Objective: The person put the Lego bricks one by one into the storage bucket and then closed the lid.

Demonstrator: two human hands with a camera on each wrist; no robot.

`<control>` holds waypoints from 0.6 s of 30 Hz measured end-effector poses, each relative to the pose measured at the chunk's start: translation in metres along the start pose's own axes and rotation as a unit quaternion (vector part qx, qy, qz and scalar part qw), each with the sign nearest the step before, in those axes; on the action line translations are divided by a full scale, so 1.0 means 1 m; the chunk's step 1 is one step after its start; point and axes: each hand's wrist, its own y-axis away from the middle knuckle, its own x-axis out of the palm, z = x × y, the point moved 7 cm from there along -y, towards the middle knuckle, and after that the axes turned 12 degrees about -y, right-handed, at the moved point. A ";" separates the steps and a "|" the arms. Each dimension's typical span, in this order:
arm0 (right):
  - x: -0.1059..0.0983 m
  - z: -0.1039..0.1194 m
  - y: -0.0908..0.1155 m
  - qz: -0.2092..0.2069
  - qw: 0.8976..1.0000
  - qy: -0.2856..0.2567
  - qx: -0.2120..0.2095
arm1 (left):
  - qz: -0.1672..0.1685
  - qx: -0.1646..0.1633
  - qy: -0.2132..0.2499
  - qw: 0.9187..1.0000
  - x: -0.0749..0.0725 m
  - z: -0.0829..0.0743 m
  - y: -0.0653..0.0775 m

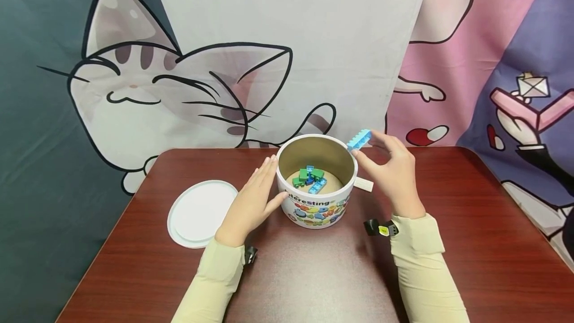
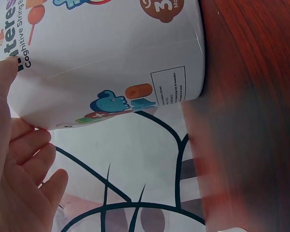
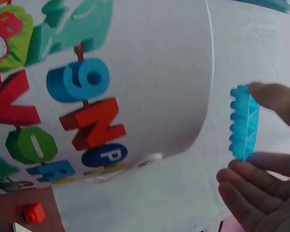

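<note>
A round white bucket (image 1: 314, 212) with colourful prints stands upright on the table, its top uncovered. On its floor lie several green bricks (image 1: 317, 174) and blue ones. My left hand (image 1: 253, 197) rests against the bucket's left side, fingers straight up along the wall and thumb on the front; the left wrist view shows the thumb near the printed lettering. Thumb and fingers of my right hand (image 1: 394, 168) pinch a long light blue toy brick (image 3: 245, 122) by its two ends. In the head view the brick is at the bucket's right rim.
A round white lid (image 1: 203, 213) lies flat on the table (image 1: 309, 273), left of the bucket. Right of the bucket, a flat white piece (image 1: 363, 184) sticks out. The right wrist view catches a small red brick (image 3: 34, 212) on the table. A printed cloth (image 1: 287, 14) hangs behind.
</note>
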 end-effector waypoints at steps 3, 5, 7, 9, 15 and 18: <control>0.006 0.006 0.001 0.013 1.000 -0.011 -0.022 | -0.003 0.001 -0.001 1.000 0.000 0.000 -0.001; 0.010 0.009 0.002 0.023 0.999 -0.015 -0.032 | -0.005 0.003 -0.001 1.000 0.000 0.000 -0.001; 0.014 0.013 0.003 0.032 0.999 -0.015 -0.040 | -0.008 0.003 -0.002 1.000 0.000 0.000 -0.001; 0.018 0.016 0.004 0.039 0.998 -0.014 -0.044 | -0.009 0.003 -0.002 1.000 0.000 0.000 -0.001; 0.031 0.021 0.009 0.055 0.998 -0.009 -0.028 | -0.007 0.005 -0.001 1.000 0.001 -0.001 -0.001; 0.038 0.023 0.011 0.066 0.998 -0.008 -0.011 | -0.005 0.000 -0.001 1.000 0.002 0.001 0.001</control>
